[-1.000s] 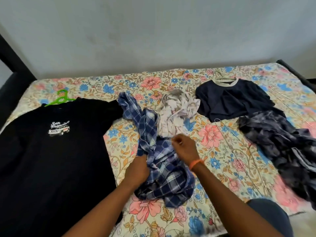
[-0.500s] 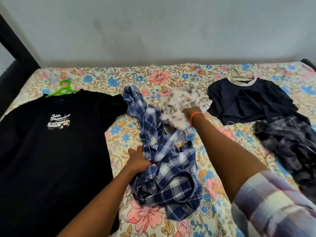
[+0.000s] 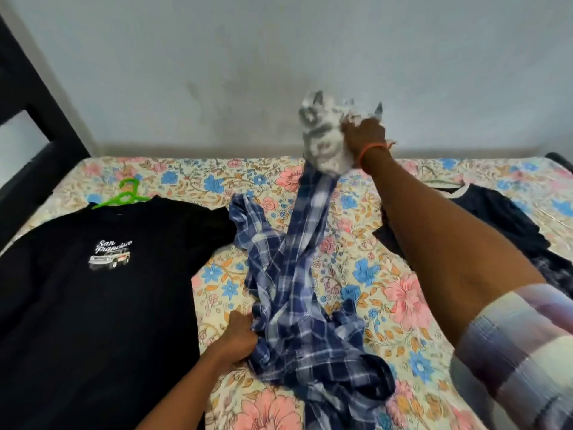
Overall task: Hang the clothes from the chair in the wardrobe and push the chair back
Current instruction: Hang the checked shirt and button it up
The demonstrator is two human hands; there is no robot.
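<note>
- A bed with a floral-print sheet of pink and blue flowers [image 3: 387, 293] carried all the clothes, set against a pale wall.
- A black cotton T-shirt with a white "San Francisco" print [image 3: 93, 290] lay flat at the left, its collar on a green plastic hanger [image 3: 125, 197]. A dark navy T-shirt with a pale collar [image 3: 502, 218] lay at the right, partly hidden by the right arm.
- A blue-and-white plaid shirt [image 3: 297, 305] ran in a long crumpled band from the near edge toward the wall, its far end drawn up under the raised garment and seemingly caught on it.
- A crumpled white-and-grey patterned garment [image 3: 322, 135], motion-blurred, hung clear of the bed, gripped by the right hand [image 3: 364, 131], which wore an orange wristband.
- The left hand [image 3: 240, 336] clutched the near edge of the plaid shirt, pinning it to the bed.
- Half a second earlier the pale garment had sat on the sheet under the right hand; it had since been lifted toward the wall, stretching the plaid shirt out, while the left hand had kept its hold.
- Separating the two looked to be the next need, by pulling along the plaid shirt's long axis.
</note>
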